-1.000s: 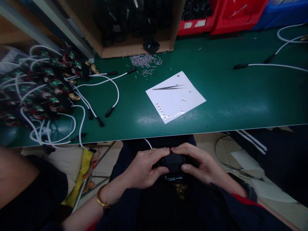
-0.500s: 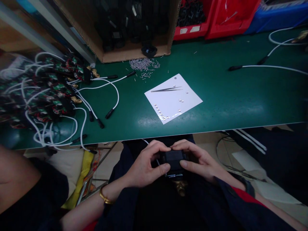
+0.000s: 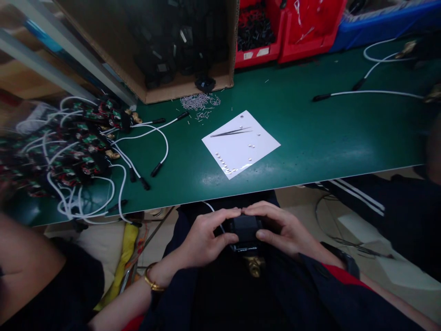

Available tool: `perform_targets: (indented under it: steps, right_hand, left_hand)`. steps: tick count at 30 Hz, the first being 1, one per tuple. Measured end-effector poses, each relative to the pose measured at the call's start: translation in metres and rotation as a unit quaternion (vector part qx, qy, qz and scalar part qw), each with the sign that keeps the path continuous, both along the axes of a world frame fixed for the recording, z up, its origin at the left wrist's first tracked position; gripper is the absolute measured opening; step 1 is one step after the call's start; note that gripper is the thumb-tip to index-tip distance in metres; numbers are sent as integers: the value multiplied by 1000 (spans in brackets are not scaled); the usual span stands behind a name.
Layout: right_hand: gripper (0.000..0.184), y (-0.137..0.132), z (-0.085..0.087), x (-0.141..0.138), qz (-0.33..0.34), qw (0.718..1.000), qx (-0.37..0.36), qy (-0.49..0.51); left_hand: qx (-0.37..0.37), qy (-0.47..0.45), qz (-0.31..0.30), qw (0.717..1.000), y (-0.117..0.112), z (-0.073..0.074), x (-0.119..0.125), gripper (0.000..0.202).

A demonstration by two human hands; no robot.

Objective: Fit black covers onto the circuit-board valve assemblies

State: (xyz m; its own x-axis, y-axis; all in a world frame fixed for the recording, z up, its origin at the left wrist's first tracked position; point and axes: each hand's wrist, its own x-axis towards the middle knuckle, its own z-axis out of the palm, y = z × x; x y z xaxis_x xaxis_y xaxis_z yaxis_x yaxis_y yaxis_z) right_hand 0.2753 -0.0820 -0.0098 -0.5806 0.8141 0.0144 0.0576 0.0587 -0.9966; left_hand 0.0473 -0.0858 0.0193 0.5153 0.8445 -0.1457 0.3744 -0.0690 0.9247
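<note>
gripping the small black block (image 3: 245, 228) in left hand (image 3: 203, 239) and right hand (image 3: 285, 230), closing both around it low over the lap, just near of the green table (image 3: 327, 133) edge. keeping the same pinch as a second ago, forefingertips meeting over its far top edge, only shifting slightly: working it in place. leaving the tweezers (image 3: 230, 133) lying on the white sheet (image 3: 241, 151), farther off.

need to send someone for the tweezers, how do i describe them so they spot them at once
On the green table, look for the white sheet near the middle. The tweezers lie across its far part, a thin dark pointed tool, the only long thing there among tiny shiny dots.
</note>
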Motion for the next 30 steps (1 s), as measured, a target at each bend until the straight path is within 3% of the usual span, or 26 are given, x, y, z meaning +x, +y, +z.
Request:
perform_targets:
  steps: [7, 14, 19, 24, 30]
  right_hand:
    - [29, 2, 5, 3, 5, 999, 33, -1]
    - [28, 1, 8, 6, 5, 998, 56, -21]
    - [35, 2, 8, 8, 16, 997, 62, -34]
    - [41, 6, 8, 8, 13, 998, 55, -30]
    - [31, 4, 10, 10, -6, 997, 66, -38]
  left_hand:
    - [65, -5, -22, 998, -1, -2, 0, 41]
    - [81, 6, -56, 995, 7, 4, 3, 42]
    - [72, 1, -28, 997, 5, 6, 2, 40]
    - [74, -1, -13, 997, 4, 4, 4, 54]
    - [79, 4, -24, 997, 5, 5, 6, 36]
